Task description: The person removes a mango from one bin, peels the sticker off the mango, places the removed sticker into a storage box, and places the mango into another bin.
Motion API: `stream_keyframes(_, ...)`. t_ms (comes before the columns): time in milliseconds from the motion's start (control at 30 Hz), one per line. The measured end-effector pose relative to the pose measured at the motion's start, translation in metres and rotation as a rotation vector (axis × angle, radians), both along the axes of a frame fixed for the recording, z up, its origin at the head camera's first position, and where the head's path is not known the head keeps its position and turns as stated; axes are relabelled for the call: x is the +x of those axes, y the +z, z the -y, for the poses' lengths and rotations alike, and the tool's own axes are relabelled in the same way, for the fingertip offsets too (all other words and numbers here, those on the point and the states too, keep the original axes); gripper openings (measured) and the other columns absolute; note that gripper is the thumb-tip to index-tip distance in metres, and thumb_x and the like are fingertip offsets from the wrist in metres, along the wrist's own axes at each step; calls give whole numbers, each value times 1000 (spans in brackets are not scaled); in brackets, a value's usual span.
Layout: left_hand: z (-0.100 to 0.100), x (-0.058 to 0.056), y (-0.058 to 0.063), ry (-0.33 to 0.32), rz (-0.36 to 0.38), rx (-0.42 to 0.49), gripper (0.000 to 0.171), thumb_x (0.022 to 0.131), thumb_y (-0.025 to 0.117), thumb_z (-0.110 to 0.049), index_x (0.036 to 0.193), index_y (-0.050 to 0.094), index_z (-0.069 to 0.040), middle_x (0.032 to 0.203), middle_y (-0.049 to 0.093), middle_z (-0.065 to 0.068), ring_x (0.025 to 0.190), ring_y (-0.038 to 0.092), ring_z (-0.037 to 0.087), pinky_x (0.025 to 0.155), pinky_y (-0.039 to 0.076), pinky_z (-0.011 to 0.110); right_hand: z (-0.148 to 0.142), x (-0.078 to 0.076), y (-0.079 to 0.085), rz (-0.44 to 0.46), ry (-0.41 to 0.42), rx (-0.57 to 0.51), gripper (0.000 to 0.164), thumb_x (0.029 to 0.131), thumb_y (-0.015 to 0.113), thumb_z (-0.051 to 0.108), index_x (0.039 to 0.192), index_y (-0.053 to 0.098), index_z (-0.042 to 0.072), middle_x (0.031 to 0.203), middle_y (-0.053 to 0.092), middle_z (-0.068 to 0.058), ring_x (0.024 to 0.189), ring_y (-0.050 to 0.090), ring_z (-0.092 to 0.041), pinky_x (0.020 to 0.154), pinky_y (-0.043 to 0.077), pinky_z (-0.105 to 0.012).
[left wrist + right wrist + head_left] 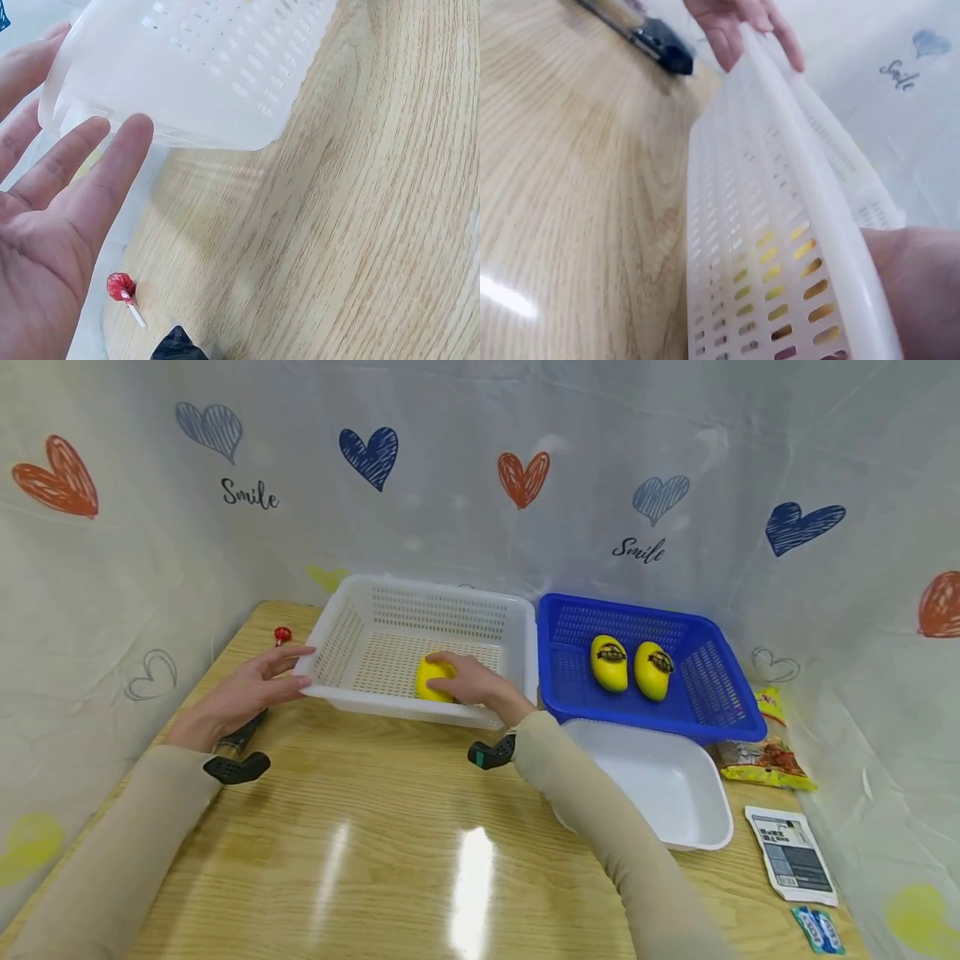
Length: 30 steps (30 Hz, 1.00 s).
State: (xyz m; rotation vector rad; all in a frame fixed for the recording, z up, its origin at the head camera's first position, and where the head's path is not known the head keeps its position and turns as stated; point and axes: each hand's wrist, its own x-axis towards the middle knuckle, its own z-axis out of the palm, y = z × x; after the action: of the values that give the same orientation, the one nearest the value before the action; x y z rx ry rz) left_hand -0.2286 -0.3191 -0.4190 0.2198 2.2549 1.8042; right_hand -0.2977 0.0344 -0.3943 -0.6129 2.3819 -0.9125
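Note:
Inside the white perforated basket (367, 700), my right hand (480, 683) grips a yellow mango (427, 677) close to the front wall. Yellow shows through that wall's slots in the right wrist view, where the right hand is mostly hidden behind the rim. At the basket's left end, my left hand (243, 693) holds the rim, its fingers (124, 169) against the outer wall in the left wrist view. Two yellow mangoes (609, 667) with dark labels lie side by side in the blue basket (551, 681), directly right of the white one.
A white tub (660, 777) stands in front of the blue basket. Along the right edge are a yellow-red snack bag (768, 752), a white-and-grey packet (791, 852) and small blue-green sachets (817, 929). A red lollipop (282, 635) lies near the left edge; a printed curtain (450, 527) hangs behind.

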Motion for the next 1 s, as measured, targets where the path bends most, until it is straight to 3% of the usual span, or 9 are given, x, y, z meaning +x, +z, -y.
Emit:
stream_keyframes(167,-2,0,1,3,-1,-28,59,100,58,-15,152,30,-7,148,34,16,110,56,4,90,51,24,3,-4,-3,-73,142,142,55,102,53,30,153,34,20,151,40,-9,117,48,-24,97,39,-38)
stream_keyframes(267,-3,0,2,2,-9,-53,61,99,59,-19,152,30,-8,149,33,16,111,55,4,89,50,21,3,-4,-3,-92,142,141,56,101,56,27,152,36,18,148,43,-11,110,49,-26,92,40,-39)
stream_keyframes(400,-4,1,1,-5,-21,-74,63,100,59,-21,153,28,-8,150,32,19,111,54,4,89,49,20,3,-2,-2,-86,145,142,57,101,54,27,153,33,20,154,37,-8,127,44,-24,102,38,-38)
stream_keyframes(433,-3,1,1,-4,-21,-75,63,100,59,-21,153,29,-8,150,32,18,112,54,4,89,49,21,2,-2,-1,-89,143,153,56,102,53,27,154,32,21,146,47,-8,120,50,-22,100,39,-38)
stream_keyframes(600,-3,2,-1,-11,-40,-100,63,99,59,-25,153,30,-11,151,31,20,112,53,5,89,50,22,-9,7,8,-126,88,123,52,103,49,27,153,34,23,146,47,-5,121,53,-25,105,39,-41)
stream_keyframes(633,-3,2,-1,-9,-41,-96,63,99,59,-25,153,30,-11,151,31,19,112,53,5,89,50,22,-13,11,10,-147,68,91,51,103,49,26,153,36,22,146,48,-5,119,55,-26,105,40,-42)
stream_keyframes(700,-3,1,-3,-12,-47,-90,64,100,59,-25,154,27,-11,153,29,21,113,53,4,89,50,22,-22,20,15,-207,37,21,48,103,49,25,151,40,19,154,37,-6,132,46,-29,106,40,-44)
stream_keyframes(867,-4,0,-5,-8,-44,-74,66,100,58,-23,156,23,-13,156,24,21,113,53,2,89,50,20,-51,59,27,-321,36,-193,41,103,49,18,144,48,10,146,44,-10,124,52,-31,100,47,-41)
stream_keyframes(1000,-6,-1,-4,4,-40,-84,63,100,59,-25,154,28,-17,157,25,13,115,53,3,89,50,20,-84,87,33,-380,17,-272,37,102,53,17,138,54,10,139,50,-8,121,55,-27,96,50,-37)
